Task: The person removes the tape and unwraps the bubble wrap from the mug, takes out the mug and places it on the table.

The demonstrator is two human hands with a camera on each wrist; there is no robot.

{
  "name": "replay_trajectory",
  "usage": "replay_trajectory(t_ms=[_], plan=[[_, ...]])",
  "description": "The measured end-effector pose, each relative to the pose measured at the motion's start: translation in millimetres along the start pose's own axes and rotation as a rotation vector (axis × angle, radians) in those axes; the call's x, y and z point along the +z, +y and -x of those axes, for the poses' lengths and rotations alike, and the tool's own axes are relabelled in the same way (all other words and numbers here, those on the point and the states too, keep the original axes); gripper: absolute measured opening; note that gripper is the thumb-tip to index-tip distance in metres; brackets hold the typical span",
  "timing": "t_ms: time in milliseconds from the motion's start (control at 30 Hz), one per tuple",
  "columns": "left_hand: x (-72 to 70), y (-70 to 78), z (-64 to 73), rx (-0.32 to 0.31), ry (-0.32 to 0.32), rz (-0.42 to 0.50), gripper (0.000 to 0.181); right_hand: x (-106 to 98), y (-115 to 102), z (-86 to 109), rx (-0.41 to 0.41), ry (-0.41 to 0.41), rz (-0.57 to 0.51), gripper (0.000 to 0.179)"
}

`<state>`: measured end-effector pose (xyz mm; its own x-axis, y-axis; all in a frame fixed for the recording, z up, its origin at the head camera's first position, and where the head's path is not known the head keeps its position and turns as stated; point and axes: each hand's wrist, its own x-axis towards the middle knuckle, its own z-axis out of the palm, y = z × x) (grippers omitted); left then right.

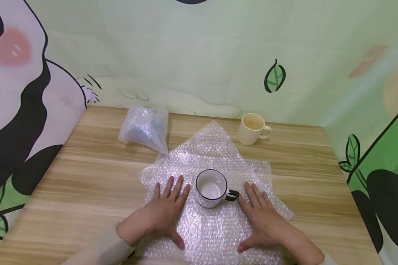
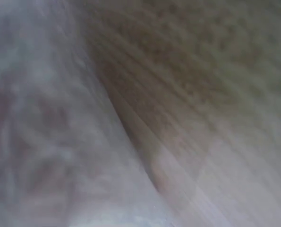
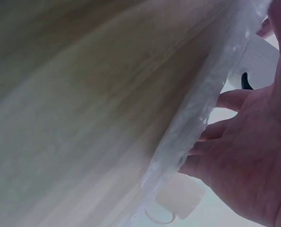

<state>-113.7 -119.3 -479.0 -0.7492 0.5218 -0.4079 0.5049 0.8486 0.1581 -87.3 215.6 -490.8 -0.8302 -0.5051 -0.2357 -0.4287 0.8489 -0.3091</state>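
Note:
A white enamel-style mug [image 1: 211,188] with a black rim and black handle stands upright on overlapping sheets of bubble wrap [image 1: 212,228]. To its left, my left hand [image 1: 164,211] lies with fingers spread straight on the bubble wrap. On the other side my right hand [image 1: 263,219] rests on the wrap, also spread, its fingertips close to the mug's handle; whether they touch it I cannot tell. In the right wrist view, the right hand [image 3: 249,151] appears beside the bubble wrap's edge [image 3: 197,109]. The left wrist view is blurred, with bubble wrap [image 2: 46,118] beside wood grain.
A cream mug [image 1: 250,129] stands upright at the back, right of the wrap. A bubble-wrapped bundle [image 1: 146,127], bluish inside, sits at the back left. The wooden table [image 1: 96,176] meets a printed cloth backdrop [image 1: 192,66] behind and at the sides.

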Motion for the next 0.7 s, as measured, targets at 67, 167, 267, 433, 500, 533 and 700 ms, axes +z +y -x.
replay_trajectory(t_ms=[67,167,267,433,500,533,700], plan=[[-0.4,-0.3,1.2,0.003,0.001,0.007,0.163,0,2,0.8,-0.014,0.002,-0.002,0.144],[-2.4,-0.7,2.8,0.006,0.011,0.038,0.159,-3,4,2.5,-0.030,-0.003,-0.017,0.142],[-6.7,-1.6,3.5,0.012,0.024,0.086,0.153,-8,5,3.9,-0.041,-0.009,-0.042,0.139],[-20.3,-3.5,-1.2,0.052,0.098,0.154,0.144,-16,4,-0.4,-0.073,0.048,-0.095,0.128],[-26.7,-3.3,-4.1,0.074,0.135,0.183,0.140,-20,3,-4.8,-0.089,0.098,-0.112,0.121],[-29.7,-2.6,-5.3,0.081,0.148,0.213,0.139,-21,2,-7.4,-0.096,0.123,-0.118,0.117],[-42.4,4.1,-10.0,0.118,0.178,0.380,0.134,-29,-5,-21.1,-0.091,0.196,-0.168,0.093]])
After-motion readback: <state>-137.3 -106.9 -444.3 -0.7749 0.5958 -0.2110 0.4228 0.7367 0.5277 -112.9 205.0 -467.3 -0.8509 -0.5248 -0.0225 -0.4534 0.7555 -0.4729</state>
